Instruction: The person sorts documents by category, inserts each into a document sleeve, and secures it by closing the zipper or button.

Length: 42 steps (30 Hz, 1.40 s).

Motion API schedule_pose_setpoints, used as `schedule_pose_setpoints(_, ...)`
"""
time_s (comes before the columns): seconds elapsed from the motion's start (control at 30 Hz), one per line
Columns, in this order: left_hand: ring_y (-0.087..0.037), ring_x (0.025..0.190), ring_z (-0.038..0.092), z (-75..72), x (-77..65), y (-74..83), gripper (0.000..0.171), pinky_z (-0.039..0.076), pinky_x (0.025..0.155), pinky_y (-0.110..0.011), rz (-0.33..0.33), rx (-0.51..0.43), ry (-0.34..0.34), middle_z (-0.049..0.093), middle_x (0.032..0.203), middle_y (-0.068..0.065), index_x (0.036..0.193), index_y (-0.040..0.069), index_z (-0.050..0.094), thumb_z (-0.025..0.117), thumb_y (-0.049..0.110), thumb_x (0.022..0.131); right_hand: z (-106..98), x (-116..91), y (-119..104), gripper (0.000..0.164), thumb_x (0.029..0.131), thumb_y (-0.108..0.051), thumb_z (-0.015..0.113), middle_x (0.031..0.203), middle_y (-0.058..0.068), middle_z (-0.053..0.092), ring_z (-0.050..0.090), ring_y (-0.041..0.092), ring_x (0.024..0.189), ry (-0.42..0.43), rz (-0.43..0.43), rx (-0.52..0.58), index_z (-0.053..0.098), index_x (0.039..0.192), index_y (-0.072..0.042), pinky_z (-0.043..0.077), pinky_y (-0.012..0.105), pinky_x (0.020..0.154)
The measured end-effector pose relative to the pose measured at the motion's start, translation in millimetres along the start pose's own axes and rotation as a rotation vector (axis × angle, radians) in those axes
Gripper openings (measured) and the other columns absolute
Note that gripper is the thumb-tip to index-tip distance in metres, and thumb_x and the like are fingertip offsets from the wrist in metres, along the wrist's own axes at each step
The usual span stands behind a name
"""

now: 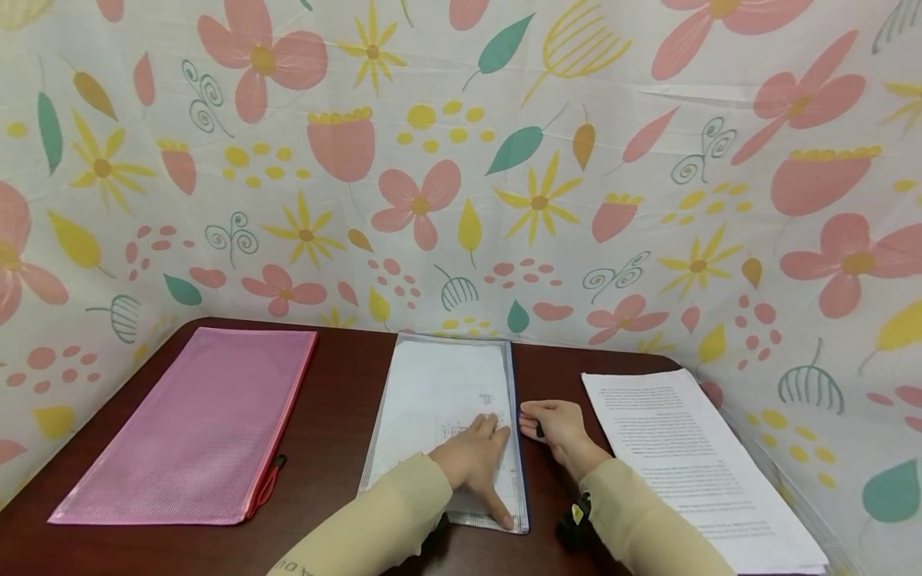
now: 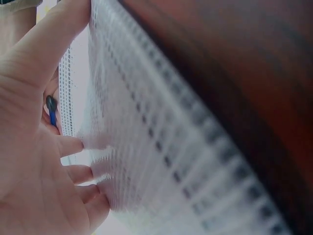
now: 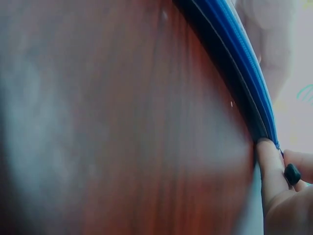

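Observation:
A clear mesh zip folder [image 1: 432, 368] lies on the table with white printed paper inside it. Along its right side runs a blue zipper [image 3: 244, 63]. My left hand [image 1: 474, 458] rests on the folder's lower right part, fingers spread and touching the mesh, as the left wrist view shows closely. At the zipper's edge my right hand [image 1: 562, 432] pinches the zipper pull, whose black end [image 3: 292, 174] sticks out between the fingers. That black end with a bit of blue cord also shows behind the left hand in the left wrist view.
A pink mesh folder [image 1: 202, 424] with a red zipper and red pull cord [image 1: 268, 484] lies on the left. To the right is a stack of printed sheets [image 1: 677, 448]. Behind the dark wooden table [image 1: 331, 432] hangs a flower-patterned curtain [image 1: 432, 160].

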<state>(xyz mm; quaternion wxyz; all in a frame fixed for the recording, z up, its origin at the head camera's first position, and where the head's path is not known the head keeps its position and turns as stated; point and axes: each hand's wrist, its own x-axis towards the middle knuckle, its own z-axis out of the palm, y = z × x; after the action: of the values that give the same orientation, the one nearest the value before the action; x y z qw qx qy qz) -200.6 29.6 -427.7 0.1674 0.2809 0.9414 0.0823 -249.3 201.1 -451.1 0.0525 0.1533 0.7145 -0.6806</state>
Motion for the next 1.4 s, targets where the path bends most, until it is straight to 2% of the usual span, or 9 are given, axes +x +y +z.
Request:
schedule_pose_setpoints(0.57,-0.032,0.144,0.02,2.9,4.7,18.3,0.133,0.03,0.113,-0.038,-0.002,0.024,0.02,0.019,0.157,-0.013,0.15,0.015,0.024,0.079,0.073,0.043,-15,14,-5,0.033,0.09,-0.002,0.058,0.078,0.007,0.067,0.065,0.01,0.066,0.017,-0.007,-0.017,0.055,0.118,0.016,0.057,0.024,0.064)
schedule_pose_setpoints(0.83,-0.03,0.144,0.021,2.8,7.7,27.1,0.13,0.032,0.112,-0.037,0.002,0.044,0.003,0.021,0.156,-0.011,0.149,0.016,0.026,0.078,0.073,0.045,-20,22,-8,0.033,0.091,-0.004,0.059,0.081,0.009,0.068,0.065,0.009,0.066,0.061,-0.001,-0.053,0.057,0.118,0.014,0.057,0.024,0.064)
schedule_pose_setpoints(1.4,-0.029,0.144,0.022,4.6,12.6,27.8,0.131,0.033,0.111,-0.036,-0.001,0.073,0.029,0.022,0.156,-0.011,0.148,0.015,0.03,0.077,0.076,0.042,-17,42,-17,0.032,0.091,-0.008,0.059,0.079,0.007,0.066,0.064,0.008,0.065,0.133,-0.017,-0.074,0.059,0.116,0.011,0.057,0.023,0.064)
